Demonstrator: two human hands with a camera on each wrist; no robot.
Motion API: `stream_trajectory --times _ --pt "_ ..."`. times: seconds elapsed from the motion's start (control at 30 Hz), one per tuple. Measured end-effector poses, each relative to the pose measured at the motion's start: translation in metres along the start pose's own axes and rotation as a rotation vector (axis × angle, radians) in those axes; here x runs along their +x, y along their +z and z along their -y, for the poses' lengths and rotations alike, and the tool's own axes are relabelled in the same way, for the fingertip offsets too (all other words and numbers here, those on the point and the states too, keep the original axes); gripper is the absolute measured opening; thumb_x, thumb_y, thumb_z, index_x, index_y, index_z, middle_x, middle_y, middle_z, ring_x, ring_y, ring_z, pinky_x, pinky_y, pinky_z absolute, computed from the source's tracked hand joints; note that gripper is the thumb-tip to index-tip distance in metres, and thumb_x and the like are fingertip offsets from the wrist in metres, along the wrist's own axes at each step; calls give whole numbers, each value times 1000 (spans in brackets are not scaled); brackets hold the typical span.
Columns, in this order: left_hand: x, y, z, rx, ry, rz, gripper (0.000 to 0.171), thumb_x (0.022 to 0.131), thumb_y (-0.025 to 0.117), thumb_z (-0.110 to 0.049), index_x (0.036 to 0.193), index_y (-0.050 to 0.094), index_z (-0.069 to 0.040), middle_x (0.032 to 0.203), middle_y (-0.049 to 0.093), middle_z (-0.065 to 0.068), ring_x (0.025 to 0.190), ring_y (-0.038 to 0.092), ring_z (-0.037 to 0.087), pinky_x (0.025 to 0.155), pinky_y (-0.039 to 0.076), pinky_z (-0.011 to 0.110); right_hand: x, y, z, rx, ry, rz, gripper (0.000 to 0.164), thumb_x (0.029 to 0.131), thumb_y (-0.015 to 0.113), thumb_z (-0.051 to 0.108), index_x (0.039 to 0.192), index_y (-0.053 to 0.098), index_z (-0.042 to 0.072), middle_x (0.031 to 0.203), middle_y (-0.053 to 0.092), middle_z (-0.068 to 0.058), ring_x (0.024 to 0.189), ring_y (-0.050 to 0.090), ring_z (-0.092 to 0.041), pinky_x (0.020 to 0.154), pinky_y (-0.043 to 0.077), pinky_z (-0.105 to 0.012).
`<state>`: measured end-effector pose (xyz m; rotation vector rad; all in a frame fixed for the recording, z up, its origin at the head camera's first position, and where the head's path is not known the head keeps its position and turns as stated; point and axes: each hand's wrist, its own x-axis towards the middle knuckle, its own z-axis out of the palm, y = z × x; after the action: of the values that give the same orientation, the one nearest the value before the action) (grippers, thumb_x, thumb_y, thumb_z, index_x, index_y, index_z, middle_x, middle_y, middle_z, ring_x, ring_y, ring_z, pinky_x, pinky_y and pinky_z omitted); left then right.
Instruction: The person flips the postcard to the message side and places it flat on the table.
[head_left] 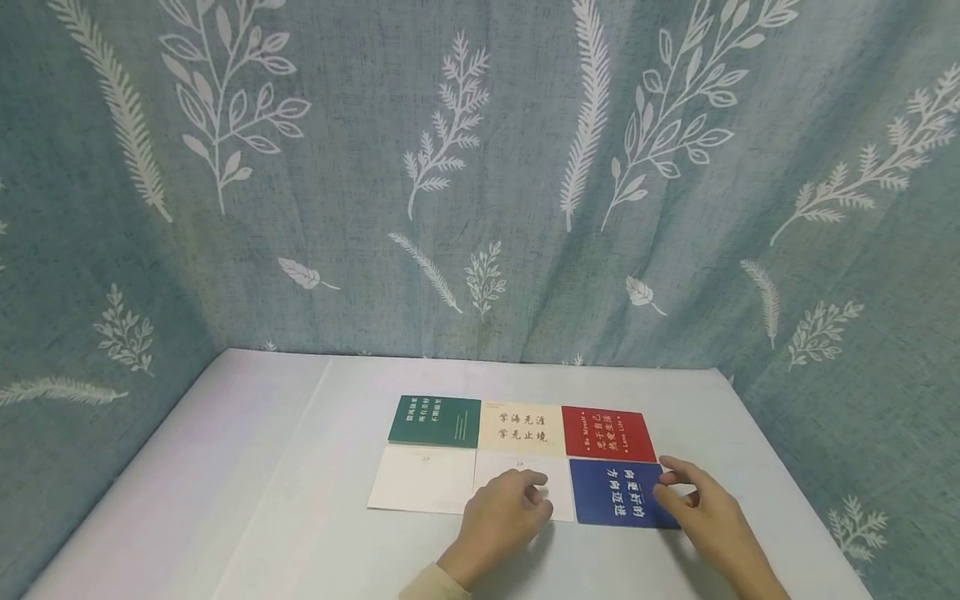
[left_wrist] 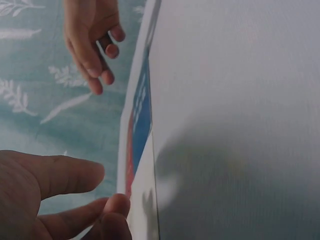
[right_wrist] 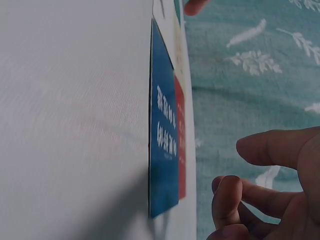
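Hands number two, both bare and released, with fingers loosely bent around nothing. The left hand (head_left: 504,515), with one beige cuff (head_left: 435,583) behind it, hovers over the near part of the right white card (head_left: 561,483); its thumb and forefinger stand slightly apart in its wrist view. The right hand (head_left: 705,512) hovers at the right end of the one blue card (head_left: 615,493), thumb and forefinger apart.

Six cards lie flat in two rows of three, side by side. The near row counts two white and one blue: the left white card (head_left: 423,483), the right white card, then the blue one, which bears two lines of white characters. Each white card shows one small mark near its far edge. The far row counts one green card (head_left: 435,421), one cream card (head_left: 522,430) with two lines of dark characters, and one red card (head_left: 609,433) printed with "Be Myself" and "Love Life".

Under them is one white desk (head_left: 285,467), backed by blue-green cloth (head_left: 345,125) with pale leaf prints.
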<state>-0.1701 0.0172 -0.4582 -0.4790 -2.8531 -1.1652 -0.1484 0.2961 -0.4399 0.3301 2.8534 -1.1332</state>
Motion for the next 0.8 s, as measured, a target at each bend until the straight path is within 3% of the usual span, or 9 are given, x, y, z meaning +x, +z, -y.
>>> stream_trajectory --times 0.37,0.57,0.8 --pt "10 17 -15 -34 12 46 33 82 72 -18 114 75 -9 78 65 -15 67 52 3 58 42 26 5 -8 -18 -39 70 10 70 98 63 44 150 41 3 132 58 -22 98 62 -25 76 52 -41" --pt "13 22 -21 -44 -3 86 35 81 73 -16 114 75 -6 72 60 -15 62 50 4 54 40 26 3 -7 -24 -49 63 20 70 97 64 43 148 42 -1 131 58 -26 95 61 -25 70 52 -37" --pt "16 24 -26 -44 2 114 35 84 74 -19 115 74 -5 70 56 -14 57 48 4 52 38 24 6 -9 -24 -84 42 -5 69 98 64 42 148 43 -1 132 57 -28 95 60 -27 72 52 -39"
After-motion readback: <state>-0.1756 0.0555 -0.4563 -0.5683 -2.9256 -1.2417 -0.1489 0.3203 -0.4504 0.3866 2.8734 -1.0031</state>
